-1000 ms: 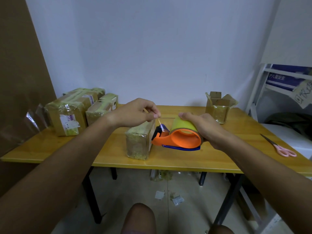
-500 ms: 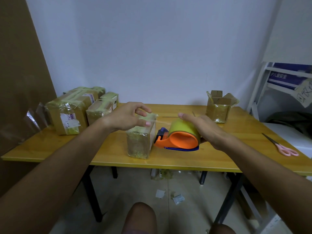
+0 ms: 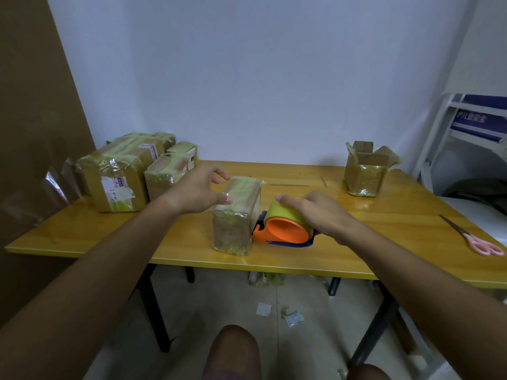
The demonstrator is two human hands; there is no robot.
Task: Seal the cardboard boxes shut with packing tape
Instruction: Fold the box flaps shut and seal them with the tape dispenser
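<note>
a: where are the hands?

b: the left hand (image 3: 196, 192) sits left of centre, beside the tape-wrapped box (image 3: 236, 215) in the middle of the frame. its thumb rests on the box's near top edge, and the fingers are spread and loosely curved above the far left side. whether they touch the cardboard i cannot tell.

a: and the right?

b: the right hand (image 3: 319, 212) lies over the tape dispenser (image 3: 282, 229), just right of centre. the fingers are close together and curled across the yellow-green roll, gripping it, with the forefinger tip toward the box. the dispenser's orange body lies on the wooden table (image 3: 384, 242), its front end touching the box's right side.

a: what differs from half a second ago?

b: the left hand has opened. then its thumb and fingers were together near the box's top right edge, with a strand of tape running to the dispenser. now it has slid toward the left of the box and no strand is visible. a second ago it pinched the tape above the box. the right hand has kept its hold, and the dispenser sits lower and closer to the box.

a: anything else?

b: sealed boxes (image 3: 115, 179) are stacked at the left of the table, an open box (image 3: 366, 171) stands at the upper right, and pink-handled scissors (image 3: 477, 239) lie at the right edge.
</note>
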